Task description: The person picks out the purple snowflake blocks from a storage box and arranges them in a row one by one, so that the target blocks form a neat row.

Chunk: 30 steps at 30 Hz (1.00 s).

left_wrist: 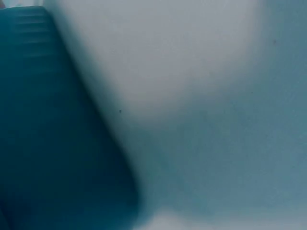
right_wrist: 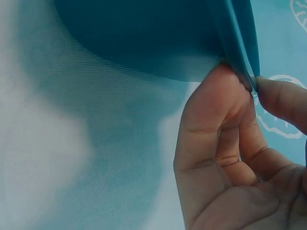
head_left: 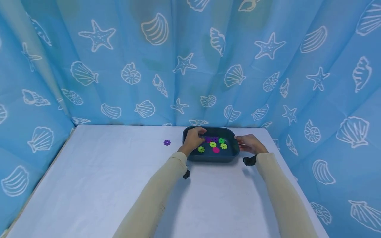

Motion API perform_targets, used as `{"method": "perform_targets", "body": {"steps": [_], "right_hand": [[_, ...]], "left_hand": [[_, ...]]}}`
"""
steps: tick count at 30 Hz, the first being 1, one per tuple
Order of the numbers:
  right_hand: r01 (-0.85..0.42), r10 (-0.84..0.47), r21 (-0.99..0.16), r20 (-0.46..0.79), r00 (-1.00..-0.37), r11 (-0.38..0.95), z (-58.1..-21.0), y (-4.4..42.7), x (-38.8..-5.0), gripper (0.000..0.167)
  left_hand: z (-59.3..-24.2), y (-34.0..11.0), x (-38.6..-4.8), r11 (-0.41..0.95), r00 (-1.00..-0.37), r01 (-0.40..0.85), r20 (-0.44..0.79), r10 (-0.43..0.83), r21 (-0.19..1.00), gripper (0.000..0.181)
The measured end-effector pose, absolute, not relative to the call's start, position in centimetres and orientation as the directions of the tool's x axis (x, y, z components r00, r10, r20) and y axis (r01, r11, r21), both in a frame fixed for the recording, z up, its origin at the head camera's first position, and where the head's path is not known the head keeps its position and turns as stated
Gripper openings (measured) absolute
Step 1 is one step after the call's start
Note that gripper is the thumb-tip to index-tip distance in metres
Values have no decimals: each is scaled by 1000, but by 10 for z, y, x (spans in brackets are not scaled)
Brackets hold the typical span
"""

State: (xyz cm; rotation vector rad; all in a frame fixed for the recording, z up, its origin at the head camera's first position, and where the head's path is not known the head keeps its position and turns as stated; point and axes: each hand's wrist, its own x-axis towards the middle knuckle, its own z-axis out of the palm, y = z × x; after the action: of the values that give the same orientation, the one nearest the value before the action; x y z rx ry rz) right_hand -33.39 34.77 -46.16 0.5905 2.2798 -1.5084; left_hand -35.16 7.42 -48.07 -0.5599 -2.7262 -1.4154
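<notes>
A dark teal plastic tray (head_left: 212, 158) stands near the back edge of the table, with several flower-shaped discs in yellow-green, pink, purple and green inside it. My right hand (right_wrist: 225, 153) pinches the tray's right rim between thumb and fingers. Over the tray's left side reaches my left hand (head_left: 192, 140), its thumb and fingers spread apart above the discs; I see nothing between them. Nearest to it is a yellow-green disc (head_left: 201, 149). The left wrist view shows only the tray's outer wall (left_wrist: 57, 120) and the cloth, not the hand.
One purple disc (head_left: 167, 142) lies on the white tablecloth (head_left: 119, 178), left of the tray. A blue curtain (head_left: 184, 86) printed with shells and starfish hangs close behind the table and along its sides.
</notes>
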Motion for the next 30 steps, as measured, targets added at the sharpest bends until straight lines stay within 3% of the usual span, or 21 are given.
{"method": "perform_targets", "body": {"steps": [22,30], "right_hand": [[535,180,-771,-506,-844,345,-464,343,-333,48],[528,179,-781,-497,-849,334,-464,349,-333,47]], "left_hand": [[-498,83,-362,752,-936,278,-7,352,598,36],[-493,90,-361,784,-922,329,0,387,526,31]]}}
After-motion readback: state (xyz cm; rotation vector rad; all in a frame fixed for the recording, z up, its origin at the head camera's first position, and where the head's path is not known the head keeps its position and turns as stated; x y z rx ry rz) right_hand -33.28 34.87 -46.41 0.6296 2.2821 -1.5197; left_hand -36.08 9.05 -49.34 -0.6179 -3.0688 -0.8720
